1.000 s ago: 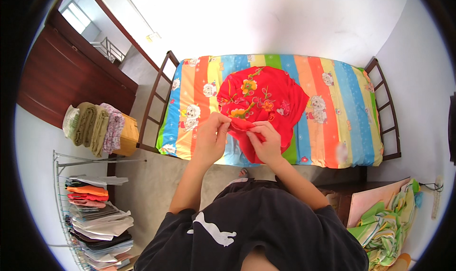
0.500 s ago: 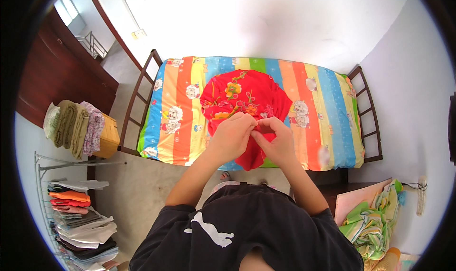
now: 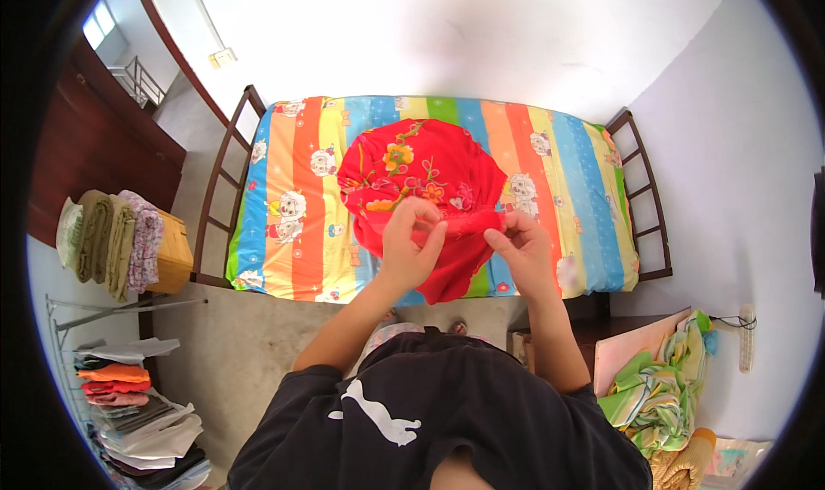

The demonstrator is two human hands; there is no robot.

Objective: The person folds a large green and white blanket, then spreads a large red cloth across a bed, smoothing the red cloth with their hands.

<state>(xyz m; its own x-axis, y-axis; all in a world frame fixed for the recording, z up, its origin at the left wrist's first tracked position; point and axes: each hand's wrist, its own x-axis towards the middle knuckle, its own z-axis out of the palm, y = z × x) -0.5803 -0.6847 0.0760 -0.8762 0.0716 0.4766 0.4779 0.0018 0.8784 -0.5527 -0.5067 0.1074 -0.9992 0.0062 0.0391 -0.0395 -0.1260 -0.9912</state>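
Note:
A red flowered cloth (image 3: 404,168) lies bunched in a rounded heap on the bed, its lower part hanging toward me at the near edge. My left hand (image 3: 412,243) is curled at the heap's near side, thumb and forefinger closed on a gathered edge. To its right, my right hand (image 3: 521,243) pinches the same edge between thumb and fingers. A short span of cloth stretches between both hands. What kind of article the cloth is cannot be made out.
The bed's striped cartoon sheet (image 3: 305,168) spreads under the cloth, between dark metal end frames (image 3: 225,185). Left stand folded blankets (image 3: 107,232) beside a wooden box (image 3: 174,254) and a rack of clothes (image 3: 129,395). At lower right lies crumpled green bedding (image 3: 657,395) near a pink board (image 3: 632,353).
My hands, close together before, have moved apart, the left one leftward and the right one rightward, with cloth spread between them. The whole view has shifted slightly.

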